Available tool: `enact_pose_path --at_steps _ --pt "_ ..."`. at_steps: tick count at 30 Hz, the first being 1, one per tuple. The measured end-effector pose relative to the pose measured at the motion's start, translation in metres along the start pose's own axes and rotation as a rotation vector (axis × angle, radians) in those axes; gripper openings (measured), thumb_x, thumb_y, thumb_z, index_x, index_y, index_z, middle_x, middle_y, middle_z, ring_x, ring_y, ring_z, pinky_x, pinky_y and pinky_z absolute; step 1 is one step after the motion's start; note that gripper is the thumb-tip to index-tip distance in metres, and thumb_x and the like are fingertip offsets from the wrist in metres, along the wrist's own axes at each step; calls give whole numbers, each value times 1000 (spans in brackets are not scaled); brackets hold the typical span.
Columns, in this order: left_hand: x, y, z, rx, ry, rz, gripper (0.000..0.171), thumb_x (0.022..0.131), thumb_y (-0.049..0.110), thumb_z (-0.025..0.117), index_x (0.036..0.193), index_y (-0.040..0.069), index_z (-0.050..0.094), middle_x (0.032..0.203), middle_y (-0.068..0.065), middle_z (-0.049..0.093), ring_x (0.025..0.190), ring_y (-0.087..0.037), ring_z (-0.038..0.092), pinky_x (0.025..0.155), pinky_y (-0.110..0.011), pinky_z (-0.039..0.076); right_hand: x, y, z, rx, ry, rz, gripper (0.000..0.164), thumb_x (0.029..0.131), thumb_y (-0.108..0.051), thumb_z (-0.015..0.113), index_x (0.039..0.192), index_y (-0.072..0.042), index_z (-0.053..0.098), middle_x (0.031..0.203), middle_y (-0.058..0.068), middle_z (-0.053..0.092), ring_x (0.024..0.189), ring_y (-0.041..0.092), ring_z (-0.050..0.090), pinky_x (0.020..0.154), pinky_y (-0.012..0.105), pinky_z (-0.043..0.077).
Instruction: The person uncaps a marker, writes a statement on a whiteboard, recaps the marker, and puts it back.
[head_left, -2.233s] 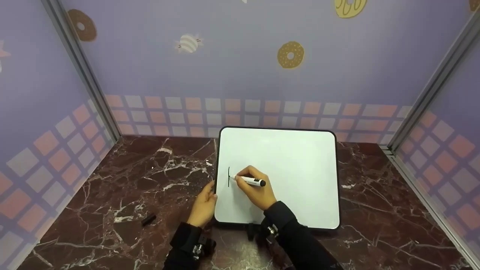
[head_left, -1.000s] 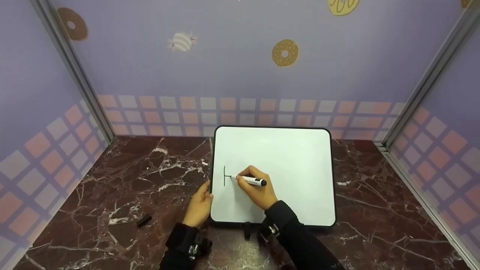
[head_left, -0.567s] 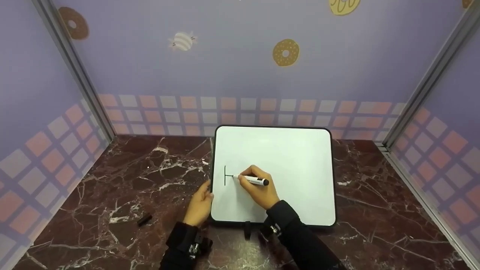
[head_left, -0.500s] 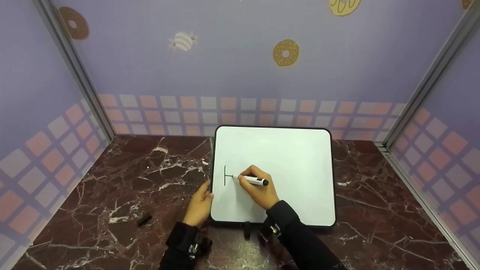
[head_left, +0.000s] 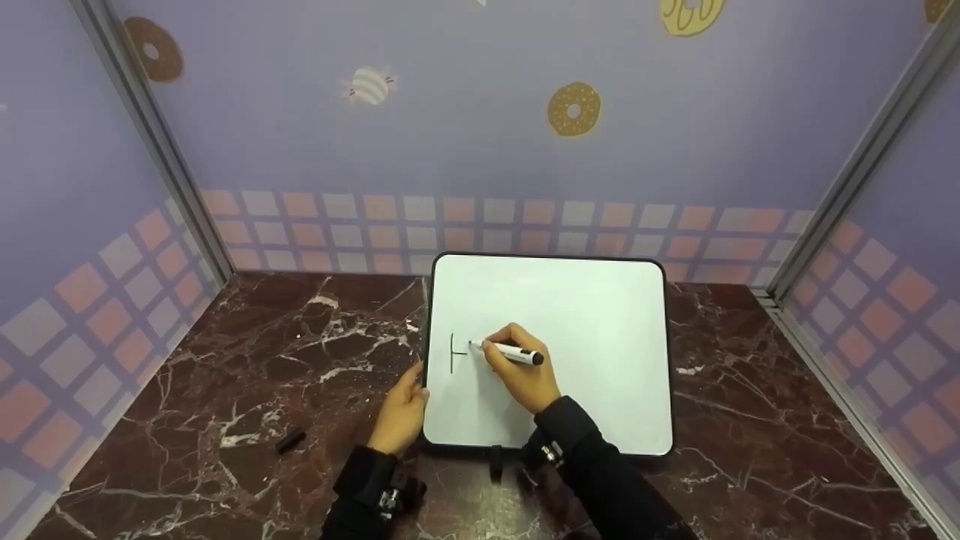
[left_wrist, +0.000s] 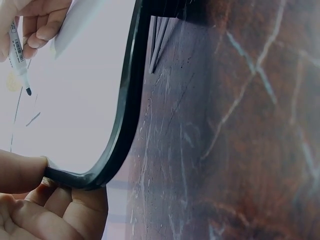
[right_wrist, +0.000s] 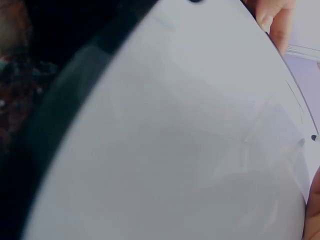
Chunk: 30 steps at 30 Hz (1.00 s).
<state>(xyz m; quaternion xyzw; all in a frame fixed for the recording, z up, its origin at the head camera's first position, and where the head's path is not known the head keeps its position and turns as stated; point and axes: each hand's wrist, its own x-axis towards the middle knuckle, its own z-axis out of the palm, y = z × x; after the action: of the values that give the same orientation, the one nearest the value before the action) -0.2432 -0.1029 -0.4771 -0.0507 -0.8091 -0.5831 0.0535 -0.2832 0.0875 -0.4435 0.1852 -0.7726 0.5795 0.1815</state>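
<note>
A black-framed whiteboard (head_left: 600, 330) leans back on the table. My left hand (head_left: 400, 416) grips its left edge; in the left wrist view the thumb (left_wrist: 22, 172) lies on the front and the fingers curl behind the frame. My right hand (head_left: 529, 379) pinches a white marker (head_left: 519, 353) with a black end, its black tip (left_wrist: 28, 92) pointing left. Near the board's left side stands a thin dark vertical line (head_left: 451, 364) with a short stroke going right from its middle. The tip is just above and right of that stroke; whether it touches the board I cannot tell.
A small black cylinder (head_left: 290, 441), seemingly the marker's cap, lies on the dark red marbled table (head_left: 225, 375) left of my left hand. A black foot (head_left: 496, 463) juts out under the board. Patterned purple walls (head_left: 480, 150) with grey metal posts enclose the table.
The short horizontal stroke has been drawn rightward from the vertical line. The marker has since moved slightly up and right, off the stroke's end. My left hand keeps its grip on the board.
</note>
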Motion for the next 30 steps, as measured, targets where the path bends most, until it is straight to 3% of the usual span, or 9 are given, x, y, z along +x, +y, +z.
enact_pose_path --at_steps 10,16,30 --pt "-1 1 1 -14 1 -21 47 91 -2 41 137 -8 32 137 -35 34 126 -45 36 104 -51 32 8 1 0 -46 -7 -43 8 86 -22 64 85 -14 62 74 -3 65 63 9 59 55 25 49" --pt "-1 3 1 -35 -19 -20 47 92 -2 40 138 -10 30 137 -35 33 126 -45 35 104 -51 31 7 0 -1 -81 -10 -65 6 85 -21 64 83 -15 62 83 -3 66 67 9 57 58 24 48" --pt "1 -1 1 -45 -6 -52 48 92 -1 40 138 -8 30 139 -32 33 128 -43 34 105 -49 30 -3 -5 2 -54 -49 -31 6 84 -8 63 78 -9 61 80 2 66 59 9 49 54 21 40"
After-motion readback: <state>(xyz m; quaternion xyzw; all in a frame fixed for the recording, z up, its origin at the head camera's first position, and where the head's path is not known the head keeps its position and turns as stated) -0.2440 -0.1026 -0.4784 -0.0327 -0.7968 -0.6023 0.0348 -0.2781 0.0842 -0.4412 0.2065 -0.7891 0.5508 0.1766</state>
